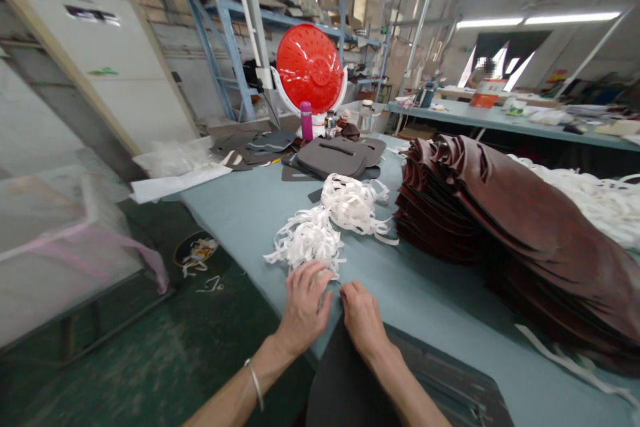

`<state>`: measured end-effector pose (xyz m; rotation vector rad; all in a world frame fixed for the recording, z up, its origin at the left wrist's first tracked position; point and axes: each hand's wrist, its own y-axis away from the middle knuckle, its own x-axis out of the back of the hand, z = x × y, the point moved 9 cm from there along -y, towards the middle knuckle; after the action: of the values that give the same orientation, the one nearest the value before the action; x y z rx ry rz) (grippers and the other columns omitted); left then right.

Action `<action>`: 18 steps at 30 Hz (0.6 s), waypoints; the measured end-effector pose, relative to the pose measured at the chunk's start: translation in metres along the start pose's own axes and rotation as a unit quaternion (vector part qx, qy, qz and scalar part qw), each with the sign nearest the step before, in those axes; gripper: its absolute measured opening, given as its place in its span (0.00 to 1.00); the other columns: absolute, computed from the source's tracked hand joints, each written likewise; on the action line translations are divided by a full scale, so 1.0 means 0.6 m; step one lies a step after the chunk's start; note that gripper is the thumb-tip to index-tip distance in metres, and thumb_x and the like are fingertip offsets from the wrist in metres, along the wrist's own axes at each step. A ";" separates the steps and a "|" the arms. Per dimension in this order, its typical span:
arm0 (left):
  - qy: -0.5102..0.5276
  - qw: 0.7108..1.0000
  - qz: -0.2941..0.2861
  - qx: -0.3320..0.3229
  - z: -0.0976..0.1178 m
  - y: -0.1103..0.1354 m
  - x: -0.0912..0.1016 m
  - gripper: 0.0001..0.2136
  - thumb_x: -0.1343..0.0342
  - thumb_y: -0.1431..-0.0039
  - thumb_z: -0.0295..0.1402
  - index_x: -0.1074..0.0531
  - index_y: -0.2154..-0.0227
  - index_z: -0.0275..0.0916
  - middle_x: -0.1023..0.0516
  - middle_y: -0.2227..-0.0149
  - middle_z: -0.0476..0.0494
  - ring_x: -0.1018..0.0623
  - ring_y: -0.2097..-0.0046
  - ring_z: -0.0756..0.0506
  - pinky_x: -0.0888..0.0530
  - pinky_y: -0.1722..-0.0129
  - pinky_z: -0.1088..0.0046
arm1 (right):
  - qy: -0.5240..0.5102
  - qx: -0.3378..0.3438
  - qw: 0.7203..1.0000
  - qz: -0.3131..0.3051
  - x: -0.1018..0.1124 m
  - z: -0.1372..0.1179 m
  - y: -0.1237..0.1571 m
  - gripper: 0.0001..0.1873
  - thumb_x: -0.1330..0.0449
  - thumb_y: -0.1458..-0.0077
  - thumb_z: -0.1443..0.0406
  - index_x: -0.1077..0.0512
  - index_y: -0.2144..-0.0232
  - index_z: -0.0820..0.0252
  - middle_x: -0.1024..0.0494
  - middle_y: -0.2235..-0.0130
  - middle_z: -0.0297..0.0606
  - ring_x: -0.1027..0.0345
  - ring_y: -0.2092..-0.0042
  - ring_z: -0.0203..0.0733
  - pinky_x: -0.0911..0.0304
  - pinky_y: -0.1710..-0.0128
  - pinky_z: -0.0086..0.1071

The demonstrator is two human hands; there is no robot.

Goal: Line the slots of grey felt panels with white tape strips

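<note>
My left hand (306, 307) reaches to the near edge of a loose heap of white strips (307, 240), its fingers apart and the tips against the strips. Close beside it, my right hand (364, 320) has its fingers curled together above the tip of a dark grey panel (340, 380). Whatever these fingers pinch is hidden. The panel lies at the table's near edge, partly under my right forearm, with a dark board (450, 373) to its right. A second tangle of white strips (353, 203) sits just behind the first.
A tall stack of dark brown leather-like pieces (530, 213) fills the right side of the blue-green table (235, 213). Farther back are grey cut panels (333, 157), a pink bottle (306, 120) and a red round heater (310, 67). A white bin (60, 247) stands left.
</note>
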<state>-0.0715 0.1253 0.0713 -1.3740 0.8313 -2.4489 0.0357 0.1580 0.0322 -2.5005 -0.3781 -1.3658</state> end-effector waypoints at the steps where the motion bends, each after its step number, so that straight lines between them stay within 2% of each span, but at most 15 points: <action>1: -0.028 0.999 -0.029 -0.011 0.000 -0.009 -0.004 0.18 0.48 0.44 0.26 0.33 0.50 0.43 0.35 0.43 0.37 0.41 0.38 0.35 0.43 0.42 0.48 | -0.005 -0.004 1.000 0.005 0.001 0.004 0.005 0.13 0.52 0.43 0.76 0.30 0.68 0.59 0.28 0.66 0.39 0.33 0.66 0.39 0.45 0.67 0.29; 4: -0.064 0.994 -0.088 -0.029 -0.008 -0.030 -0.017 0.22 0.46 0.47 0.26 0.35 0.47 0.43 0.40 0.39 0.37 0.48 0.35 0.33 0.46 0.40 0.47 | -0.029 -0.023 0.999 0.031 0.019 0.022 0.017 0.13 0.53 0.43 0.75 0.30 0.67 0.60 0.28 0.66 0.40 0.33 0.65 0.40 0.45 0.65 0.29; 7: -0.056 0.995 -0.082 -0.021 -0.021 -0.038 -0.019 0.23 0.49 0.46 0.25 0.37 0.46 0.40 0.38 0.41 0.36 0.46 0.36 0.36 0.44 0.40 0.53 | -0.068 -0.046 0.994 0.067 0.049 0.040 0.012 0.13 0.54 0.42 0.72 0.30 0.68 0.60 0.28 0.66 0.41 0.34 0.63 0.41 0.44 0.61 0.31; 10: -0.039 0.997 -0.059 -0.009 -0.025 -0.033 -0.020 0.21 0.50 0.45 0.25 0.37 0.47 0.38 0.34 0.45 0.37 0.41 0.38 0.38 0.42 0.40 0.57 | -0.128 -0.053 0.986 0.091 0.060 0.042 -0.022 0.12 0.52 0.42 0.68 0.29 0.67 0.59 0.27 0.65 0.39 0.35 0.62 0.40 0.44 0.59 0.31; 13: -0.041 0.998 -0.038 0.006 -0.024 -0.026 -0.021 0.20 0.50 0.44 0.25 0.38 0.47 0.37 0.33 0.46 0.37 0.39 0.40 0.39 0.40 0.42 0.58 | -0.195 -0.083 0.972 0.106 0.038 0.039 -0.071 0.09 0.47 0.46 0.64 0.28 0.67 0.60 0.27 0.67 0.38 0.35 0.64 0.40 0.43 0.61 0.31; 15: -0.065 0.997 -0.036 0.011 -0.023 -0.024 -0.024 0.21 0.50 0.43 0.27 0.38 0.46 0.39 0.34 0.46 0.37 0.39 0.40 0.38 0.40 0.42 0.57 | -0.242 -0.106 0.959 0.102 0.013 0.039 -0.095 0.09 0.43 0.50 0.61 0.28 0.74 0.60 0.29 0.73 0.35 0.37 0.69 0.39 0.43 0.66 0.30; 18: -0.139 0.989 -0.045 0.032 -0.043 -0.030 -0.031 0.21 0.49 0.44 0.28 0.35 0.46 0.45 0.36 0.44 0.37 0.40 0.40 0.35 0.40 0.44 0.54 | -0.313 -0.128 0.937 0.089 -0.010 0.045 -0.094 0.15 0.42 0.52 0.56 0.34 0.82 0.58 0.36 0.81 0.29 0.42 0.75 0.35 0.46 0.72 0.28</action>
<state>-0.0814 0.1580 0.0576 -1.7105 0.6309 -2.2524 0.0336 0.2191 0.0192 -3.0602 -0.0838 -0.5496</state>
